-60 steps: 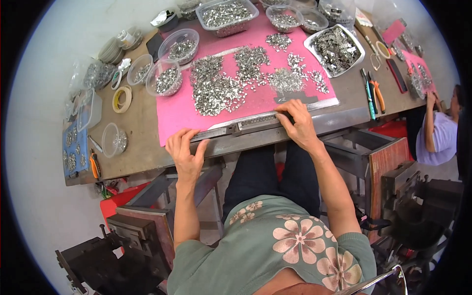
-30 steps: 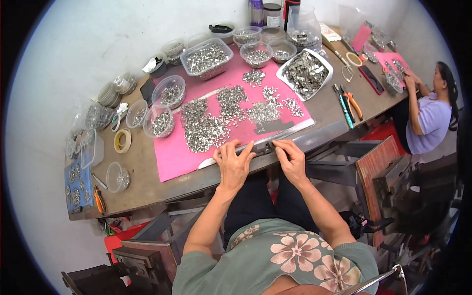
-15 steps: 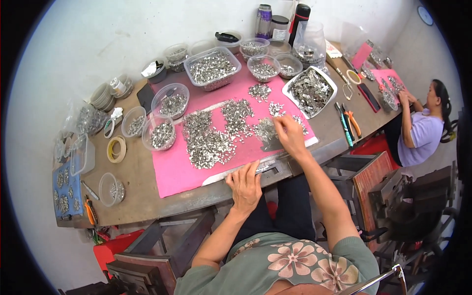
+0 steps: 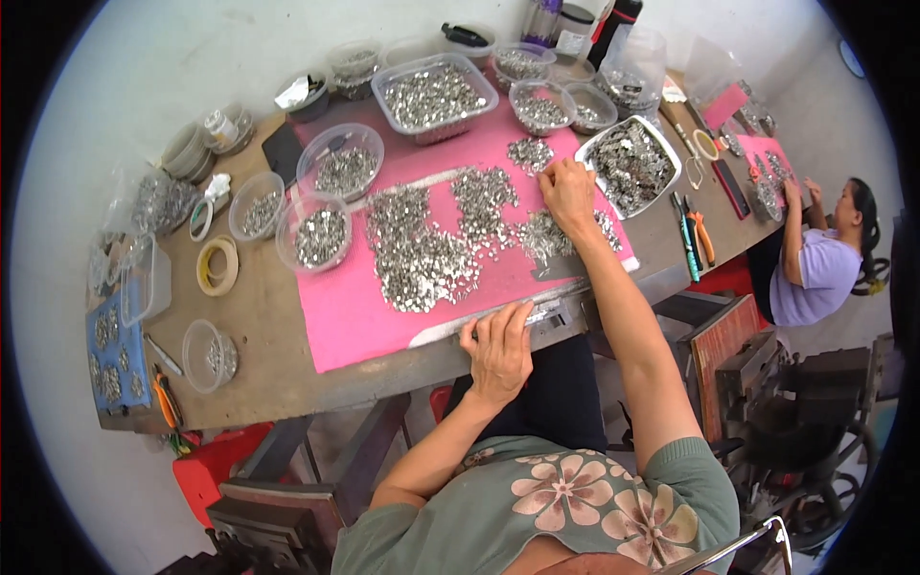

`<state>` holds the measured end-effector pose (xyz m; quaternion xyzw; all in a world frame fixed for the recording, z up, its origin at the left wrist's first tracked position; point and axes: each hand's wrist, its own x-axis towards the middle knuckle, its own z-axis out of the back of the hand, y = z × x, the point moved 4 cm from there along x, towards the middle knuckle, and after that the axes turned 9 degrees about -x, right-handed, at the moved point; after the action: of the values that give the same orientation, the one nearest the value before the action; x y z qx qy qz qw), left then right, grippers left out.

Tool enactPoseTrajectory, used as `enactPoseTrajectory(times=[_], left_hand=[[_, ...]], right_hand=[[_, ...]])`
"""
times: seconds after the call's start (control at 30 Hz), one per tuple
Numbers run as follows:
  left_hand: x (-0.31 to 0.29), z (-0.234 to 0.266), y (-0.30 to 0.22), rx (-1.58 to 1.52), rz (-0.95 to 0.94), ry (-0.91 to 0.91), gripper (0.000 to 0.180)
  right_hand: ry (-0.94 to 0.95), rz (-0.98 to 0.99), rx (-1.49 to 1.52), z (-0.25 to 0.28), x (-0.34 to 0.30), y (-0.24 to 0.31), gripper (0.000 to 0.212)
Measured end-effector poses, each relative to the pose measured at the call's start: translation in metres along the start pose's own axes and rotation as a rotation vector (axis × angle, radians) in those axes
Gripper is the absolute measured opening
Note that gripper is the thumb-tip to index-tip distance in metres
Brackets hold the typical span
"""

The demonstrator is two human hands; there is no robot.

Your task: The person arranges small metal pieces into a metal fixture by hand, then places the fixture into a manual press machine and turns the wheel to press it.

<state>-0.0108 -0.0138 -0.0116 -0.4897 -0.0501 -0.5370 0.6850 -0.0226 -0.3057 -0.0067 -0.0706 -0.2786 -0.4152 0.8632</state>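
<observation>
Holding metal pieces [image 4: 628, 163], a white tray [image 4: 663, 195] stands near right fingers [image 4: 559, 182]

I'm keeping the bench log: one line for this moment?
left hand: at metal fixture, table edge | right hand: beside small metal pile on pink sheet, near white tray | right grip: contents unclear

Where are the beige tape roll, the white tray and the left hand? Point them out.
Beige tape roll [image 4: 233, 268]: head view, on its right side.
White tray [image 4: 677, 170]: head view, on its right rim.
Left hand [image 4: 500, 356]: head view, back of the hand.
</observation>
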Motion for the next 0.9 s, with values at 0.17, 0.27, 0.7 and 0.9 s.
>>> enactPoseTrajectory(times=[0.17,0.27,0.7,0.9], left_hand=[[0.0,0.002,0.001,0.022,0.002,-0.013,0.054],[-0.001,0.005,0.004,0.063,0.006,-0.018,0.054],[-0.001,-0.001,0.001,0.096,-0.058,-0.041,0.054],[-0.001,0.0,0.001,0.1,-0.054,-0.038,0.052]], right_hand=[[0.071,0.045,0.407,0.033,-0.012,0.008,0.012],[0.329,0.004,0.753,0.083,-0.059,0.025,0.009],[0.393,0.137,0.862,0.118,-0.136,0.025,0.012],[0.3,0.283,0.697,0.127,-0.136,0.031,0.015]])
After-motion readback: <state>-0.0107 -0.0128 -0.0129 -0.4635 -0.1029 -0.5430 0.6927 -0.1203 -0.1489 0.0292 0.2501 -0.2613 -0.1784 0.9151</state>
